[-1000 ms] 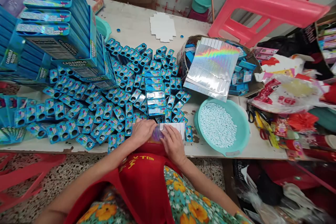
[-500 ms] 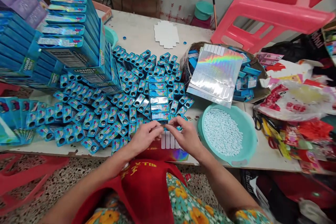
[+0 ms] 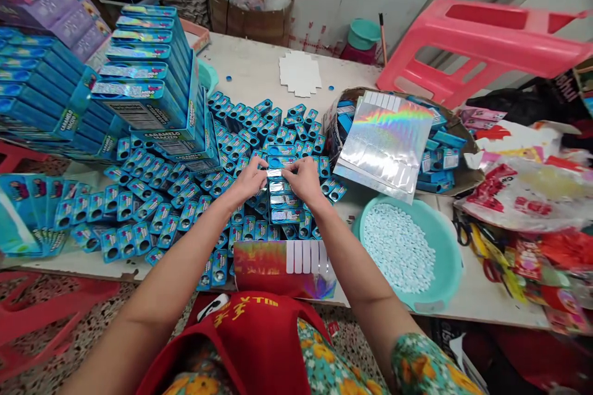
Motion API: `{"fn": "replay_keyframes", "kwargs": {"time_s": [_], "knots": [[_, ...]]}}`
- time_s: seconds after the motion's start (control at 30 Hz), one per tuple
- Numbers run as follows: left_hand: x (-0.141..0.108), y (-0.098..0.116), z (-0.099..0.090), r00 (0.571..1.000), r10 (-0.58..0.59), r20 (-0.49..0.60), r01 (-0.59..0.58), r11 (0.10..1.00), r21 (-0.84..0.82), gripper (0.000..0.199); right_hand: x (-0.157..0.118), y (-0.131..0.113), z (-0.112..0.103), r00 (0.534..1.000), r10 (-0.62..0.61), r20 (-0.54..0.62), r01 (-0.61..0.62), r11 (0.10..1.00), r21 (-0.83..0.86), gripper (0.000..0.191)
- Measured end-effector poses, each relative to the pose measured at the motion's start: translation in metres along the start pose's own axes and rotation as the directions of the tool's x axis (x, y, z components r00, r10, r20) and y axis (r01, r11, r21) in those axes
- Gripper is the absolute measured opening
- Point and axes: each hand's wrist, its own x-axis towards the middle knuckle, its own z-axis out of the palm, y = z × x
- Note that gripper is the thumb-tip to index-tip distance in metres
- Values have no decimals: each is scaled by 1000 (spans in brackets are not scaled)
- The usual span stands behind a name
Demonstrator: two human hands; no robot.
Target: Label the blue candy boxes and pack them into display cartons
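Observation:
Both of my hands are over a row of blue candy boxes (image 3: 283, 200) in the middle of the table. A narrow shiny sticker (image 3: 275, 173) lies across the top of one box, between my fingers. My left hand (image 3: 251, 180) pinches at its left end, and my right hand (image 3: 303, 180) is closed at its right end. Some boxes nearer me carry similar silver strips, while those farther back show bare blue tops. Below them, at the table edge, is a holographic sticker sheet (image 3: 264, 262) with several pale empty slots.
Many small blue boxes with round holes (image 3: 160, 216) crowd the left. Stacked cartons (image 3: 152, 105) rise behind them. A turquoise basin (image 3: 451, 259) of pale candies stands right, below a cardboard box (image 3: 470, 163) topped with silver sheets (image 3: 384, 142). Scissors (image 3: 461, 228) and plastic bags (image 3: 523, 197) lie beyond.
Both hands have moved forward, from above the sticker sheet to the row of boxes. The sticker sheet is now uncovered, and a strip lies between my fingers on a box top.

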Motion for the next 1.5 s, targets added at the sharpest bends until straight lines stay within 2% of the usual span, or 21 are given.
{"fn": "replay_keyframes", "kwargs": {"time_s": [0.03,0.1,0.17,0.23,0.3,0.37,0.4,0.47,0.53,0.63,0.7,0.73,0.83,0.9,1.03,1.17,1.23,1.3,1.4,1.43,1.5], "knots": [[2,-6,3,1000,-29,-7,29,1000,3,24,0,3,1,999,37,-30,-37,999,-8,10],[3,-20,9,994,-109,-24,110,993,45,27,-2,11,1,986,143,-89,-141,990,28,26],[-2,-31,12,983,-157,-96,170,974,151,31,-7,17,-1,969,229,-94,-215,968,132,41],[-10,-35,15,970,-71,-231,135,952,275,33,-10,21,0,960,272,-69,-250,941,226,44],[-18,-33,16,949,123,-289,13,903,430,38,-9,22,3,958,279,-68,-255,935,247,44],[-28,-28,15,951,253,-179,-91,780,620,44,-5,22,7,954,291,-77,-270,940,207,45],[-33,-24,14,962,255,-92,-117,698,706,45,-2,23,8,954,290,-75,-272,943,193,44],[-48,-19,12,983,182,5,-108,558,823,42,-1,26,3,959,274,-64,-254,941,221,40],[-68,-16,10,991,134,16,-83,514,854,35,-9,28,-10,973,224,-58,-197,933,300,35],[-101,-18,20,985,125,121,-171,575,800,35,-48,24,-38,980,126,-152,-76,951,300,30],[-116,-23,33,968,82,236,-237,598,766,35,-85,18,-51,982,34,-188,0,984,177,22],[-120,-27,40,963,46,266,-239,600,763,34,-105,17,-53,987,-26,-157,43,993,109,17],[-120,-38,55,957,-45,286,-196,625,755,33,-157,18,-40,975,-220,28,221,973,-71,18],[-114,-44,57,949,-60,310,-193,666,720,32,-180,25,-21,954,-278,111,295,934,-201,29],[-108,-48,53,952,-52,300,-163,745,647,30,-203,37,8,930,-310,197,364,854,-373,41],[-109,-49,54,962,-74,263,-118,755,645,28,-212,39,8,899,-387,205,435,843,-317,32],[-108,-52,57,960,-82,266,-123,732,670,28,-211,35,-2,899,-402,177,435,867,-241,17],[-106,-58,58,960,-84,267,-138,687,713,29,-207,25,-15,917,-363,165,386,912,-138,10],[-109,-61,55,969,-26,245,-174,632,755,29,-192,4,-38,977,-156,146,150,987,51,6],[-112,-58,53,975,30,218,-185,647,739,29,-187,-3,-45,989,-70,131,55,992,114,7],[-122,-45,48,978,166,126,-208,753,624,30,-175,-16,-56,990,57,129,-86,968,235,10]]}}
